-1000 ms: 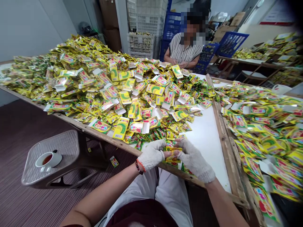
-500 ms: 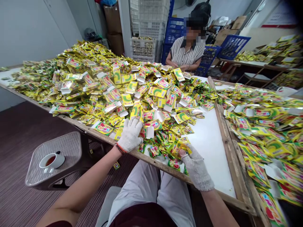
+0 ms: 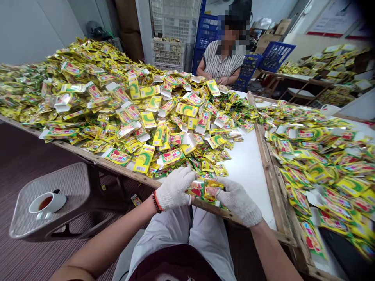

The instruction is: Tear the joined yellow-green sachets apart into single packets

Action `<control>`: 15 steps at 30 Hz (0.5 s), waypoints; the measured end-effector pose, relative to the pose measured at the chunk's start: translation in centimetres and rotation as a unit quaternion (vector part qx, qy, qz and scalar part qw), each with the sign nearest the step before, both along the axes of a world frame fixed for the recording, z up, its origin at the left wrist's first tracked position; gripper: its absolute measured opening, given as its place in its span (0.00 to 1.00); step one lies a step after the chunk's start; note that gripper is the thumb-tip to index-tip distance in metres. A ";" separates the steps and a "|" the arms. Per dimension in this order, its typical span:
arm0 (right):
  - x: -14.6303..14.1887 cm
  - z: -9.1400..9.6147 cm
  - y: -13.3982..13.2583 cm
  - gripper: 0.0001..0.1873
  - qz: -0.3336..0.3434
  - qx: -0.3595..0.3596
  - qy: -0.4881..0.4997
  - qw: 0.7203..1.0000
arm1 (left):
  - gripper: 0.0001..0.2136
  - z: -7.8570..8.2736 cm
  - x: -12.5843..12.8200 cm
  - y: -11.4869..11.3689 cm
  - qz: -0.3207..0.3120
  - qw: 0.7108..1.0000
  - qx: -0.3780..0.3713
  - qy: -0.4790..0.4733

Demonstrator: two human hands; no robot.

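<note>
Cardboard box [image 3: 197, 189] lies in left fingers [image 3: 187, 176], right fingers [image 3: 224, 183] seemingly touching.

My white-gloved left hand [image 3: 175, 189] is hiding one end of a narrow red-and-green cardboard box [image 3: 197, 189]; my view's left edge is cutting off the wide heap of shiny yellow packets [image 3: 129, 110].

Place: we are in a workshop.
Worktable [image 3: 249, 168]: before us, heaped with yellow packs [image 3: 88, 58].
Far side: we see stacked crates [image 3: 168, 54], a co-worker [image 3: 224, 64].
Right: more packs [image 3: 304, 134] beyond a wooden rail [image 3: 269, 168].
</note>
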State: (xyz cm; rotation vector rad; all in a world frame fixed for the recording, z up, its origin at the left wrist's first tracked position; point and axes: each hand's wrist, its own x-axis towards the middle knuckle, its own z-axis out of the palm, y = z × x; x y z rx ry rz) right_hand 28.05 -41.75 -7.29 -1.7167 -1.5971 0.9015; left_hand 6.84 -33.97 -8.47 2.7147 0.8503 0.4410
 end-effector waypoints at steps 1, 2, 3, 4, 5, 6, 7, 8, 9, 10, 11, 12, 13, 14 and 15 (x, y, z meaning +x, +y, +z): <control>0.0 0.1 0.2 0.15 0.030 -0.008 -0.015 0.999 | 0.25 0.0 0.2 -0.2 -0.006 1.000 -0.002 0.003; 0.0 0.1 0.4 0.15 0.041 -0.006 -0.039 0.998 | 0.26 -0.1 0.5 -0.4 -0.008 1.000 -0.004 0.002; -0.2 -0.1 0.6 0.14 0.030 0.006 -0.070 0.997 | 0.26 -0.3 0.7 -0.6 -0.002 1.000 -0.006 -0.002; -0.4 -0.3 0.8 0.14 0.000 0.025 -0.102 0.995 | 0.27 -0.5 1.0 -0.7 0.009 1.000 -0.007 -0.011; -0.6 -0.6 0.9 0.15 -0.035 0.044 -0.125 0.991 | 0.27 -0.7 1.1 -0.8 0.023 1.000 -0.008 -0.020; -0.8 -0.9 0.9 0.16 -0.066 0.059 -0.133 0.987 | 0.27 -0.9 1.2 -0.8 0.036 0.999 -0.008 -0.026; -0.8 -1.2 0.8 0.16 -0.086 0.062 -0.123 0.987 | 0.27 -1.0 1.3 -0.8 0.045 0.999 -0.009 -0.029; -0.8 -1.3 0.6 0.17 -0.094 0.053 -0.093 0.990 | 0.27 -1.1 1.3 -0.8 0.051 0.998 -0.010 -0.028; -0.7 -1.4 0.4 0.17 -0.094 0.033 -0.051 0.994 | 0.28 -1.1 1.2 -0.7 0.053 0.998 -0.011 -0.025; -0.5 -1.4 0.1 0.18 -0.096 0.012 -0.011 0.995 | 0.29 -1.1 1.2 -0.7 0.051 0.998 -0.012 -0.021; -0.3 -1.4 -0.2 0.18 -0.102 -0.008 0.018 0.995 | 0.30 -1.0 1.2 -0.6 0.048 0.999 -0.013 -0.017; -0.1 -1.3 -0.5 0.17 -0.109 -0.022 0.029 0.993 | 0.31 -0.9 1.3 -0.7 0.041 0.999 -0.013 -0.012; -0.1 -1.1 -0.7 0.16 -0.114 -0.028 0.025 0.993 | 0.31 -0.8 1.4 -0.7 0.034 0.999 -0.011 -0.007; -0.1 -1.0 -0.9 0.15 -0.106 -0.032 0.018 0.994 | 0.31 -0.7 1.5 -0.8 0.028 1.000 -0.009 -0.001; -0.2 -0.8 -1.0 0.14 -0.088 -0.039 0.021 0.995 | 0.31 -0.6 1.6 -0.9 0.024 1.000 -0.009 0.003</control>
